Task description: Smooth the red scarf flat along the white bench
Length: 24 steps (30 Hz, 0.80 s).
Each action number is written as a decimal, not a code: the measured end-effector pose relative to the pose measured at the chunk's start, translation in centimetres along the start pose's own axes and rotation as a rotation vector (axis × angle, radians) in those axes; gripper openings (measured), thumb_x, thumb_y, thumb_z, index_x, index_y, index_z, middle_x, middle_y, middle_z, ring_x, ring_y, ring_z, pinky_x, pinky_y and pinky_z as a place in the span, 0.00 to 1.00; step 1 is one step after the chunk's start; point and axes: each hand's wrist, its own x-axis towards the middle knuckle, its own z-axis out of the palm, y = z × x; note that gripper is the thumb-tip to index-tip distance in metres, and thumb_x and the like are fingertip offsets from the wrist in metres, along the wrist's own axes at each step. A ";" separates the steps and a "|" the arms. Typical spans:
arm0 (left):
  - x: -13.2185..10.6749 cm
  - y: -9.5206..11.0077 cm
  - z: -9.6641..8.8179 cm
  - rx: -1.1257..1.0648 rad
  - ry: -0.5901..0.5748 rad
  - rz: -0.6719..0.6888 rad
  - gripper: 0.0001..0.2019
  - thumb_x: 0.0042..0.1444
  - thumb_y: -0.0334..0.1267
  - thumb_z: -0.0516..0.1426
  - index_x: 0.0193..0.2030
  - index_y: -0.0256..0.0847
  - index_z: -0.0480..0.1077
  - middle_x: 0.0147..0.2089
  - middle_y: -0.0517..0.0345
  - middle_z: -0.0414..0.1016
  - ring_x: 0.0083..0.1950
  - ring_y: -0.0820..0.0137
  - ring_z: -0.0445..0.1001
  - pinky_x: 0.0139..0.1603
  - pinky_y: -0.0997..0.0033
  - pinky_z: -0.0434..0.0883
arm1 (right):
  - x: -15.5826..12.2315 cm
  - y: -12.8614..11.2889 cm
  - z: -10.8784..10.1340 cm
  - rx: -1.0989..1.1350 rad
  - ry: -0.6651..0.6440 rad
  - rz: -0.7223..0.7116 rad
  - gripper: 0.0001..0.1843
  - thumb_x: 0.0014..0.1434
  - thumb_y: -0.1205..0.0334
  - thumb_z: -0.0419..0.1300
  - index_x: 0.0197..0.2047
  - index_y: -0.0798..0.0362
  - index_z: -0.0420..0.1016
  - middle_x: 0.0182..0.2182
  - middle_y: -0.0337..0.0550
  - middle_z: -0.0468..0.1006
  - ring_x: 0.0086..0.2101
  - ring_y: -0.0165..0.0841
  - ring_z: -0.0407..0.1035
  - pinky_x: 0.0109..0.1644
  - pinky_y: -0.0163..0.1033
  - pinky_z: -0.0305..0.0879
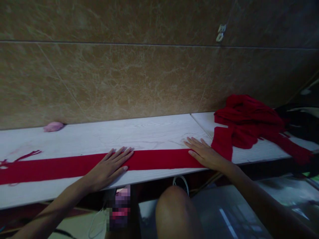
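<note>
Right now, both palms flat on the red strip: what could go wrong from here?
1. The red strip lies close to the front edge of the white board; a sideways push from the left hand or right hand could probably slide it off.
2. The heap of red cloth sits right beside the right hand and partly hangs over the edge, so it may snag or get dragged down.
3. The fringe at the far left end looks loose and could tangle.
</note>
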 end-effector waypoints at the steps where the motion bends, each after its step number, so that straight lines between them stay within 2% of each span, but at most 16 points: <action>1: -0.3 -0.4 -0.1 0.008 0.002 0.000 0.31 0.76 0.56 0.39 0.82 0.56 0.41 0.81 0.63 0.44 0.83 0.56 0.46 0.81 0.41 0.48 | 0.2 -0.3 0.2 -0.008 -0.004 -0.015 0.34 0.77 0.42 0.40 0.78 0.49 0.59 0.77 0.53 0.54 0.75 0.47 0.44 0.76 0.68 0.41; 7: -3.2 -3.8 -0.6 0.063 0.031 -0.021 0.30 0.76 0.56 0.41 0.81 0.57 0.44 0.80 0.63 0.50 0.81 0.57 0.53 0.79 0.48 0.56 | 3.8 -3.4 0.9 -0.034 0.000 -0.123 0.34 0.78 0.43 0.41 0.78 0.48 0.59 0.76 0.53 0.56 0.74 0.48 0.47 0.76 0.68 0.44; 11: -5.6 -6.3 -0.7 0.101 -0.021 -0.065 0.31 0.76 0.57 0.40 0.81 0.55 0.41 0.81 0.60 0.45 0.81 0.54 0.50 0.79 0.44 0.55 | 6.7 -5.0 1.7 -0.019 -0.010 -0.162 0.34 0.77 0.42 0.43 0.77 0.50 0.60 0.76 0.53 0.56 0.74 0.49 0.48 0.77 0.66 0.41; 15: -7.3 -7.5 -0.9 0.104 -0.084 -0.127 0.32 0.76 0.58 0.38 0.81 0.54 0.40 0.82 0.59 0.42 0.82 0.53 0.45 0.79 0.39 0.52 | 8.1 -5.7 2.0 0.004 0.001 -0.181 0.34 0.76 0.42 0.45 0.76 0.49 0.63 0.75 0.53 0.59 0.74 0.49 0.50 0.76 0.66 0.43; 17: -7.3 -7.3 -1.2 0.091 -0.090 -0.157 0.32 0.76 0.59 0.38 0.81 0.53 0.41 0.82 0.59 0.43 0.82 0.52 0.44 0.79 0.37 0.52 | 8.2 -5.8 1.8 0.009 0.011 -0.182 0.34 0.76 0.42 0.45 0.76 0.49 0.64 0.75 0.54 0.59 0.73 0.50 0.51 0.76 0.67 0.43; 19: -6.4 -6.3 -1.7 0.075 -0.043 -0.205 0.33 0.75 0.59 0.37 0.82 0.52 0.43 0.82 0.58 0.44 0.82 0.52 0.43 0.78 0.36 0.52 | 8.2 -6.3 1.3 0.011 0.031 -0.187 0.34 0.76 0.41 0.44 0.76 0.48 0.63 0.75 0.54 0.57 0.74 0.51 0.49 0.76 0.69 0.42; 22: -3.2 -3.1 -2.2 0.071 0.106 -0.293 0.32 0.76 0.58 0.35 0.82 0.51 0.47 0.83 0.57 0.42 0.83 0.52 0.38 0.79 0.35 0.49 | 8.6 -8.4 0.4 0.021 0.068 -0.220 0.34 0.77 0.42 0.44 0.77 0.47 0.61 0.76 0.51 0.54 0.75 0.50 0.46 0.77 0.67 0.41; 24: -0.2 -0.3 -2.1 0.063 0.160 -0.292 0.31 0.77 0.55 0.35 0.81 0.52 0.51 0.83 0.58 0.42 0.83 0.52 0.37 0.79 0.34 0.49 | 9.2 -10.5 0.1 0.011 0.058 -0.243 0.33 0.77 0.44 0.44 0.78 0.48 0.60 0.77 0.51 0.53 0.75 0.48 0.46 0.77 0.65 0.42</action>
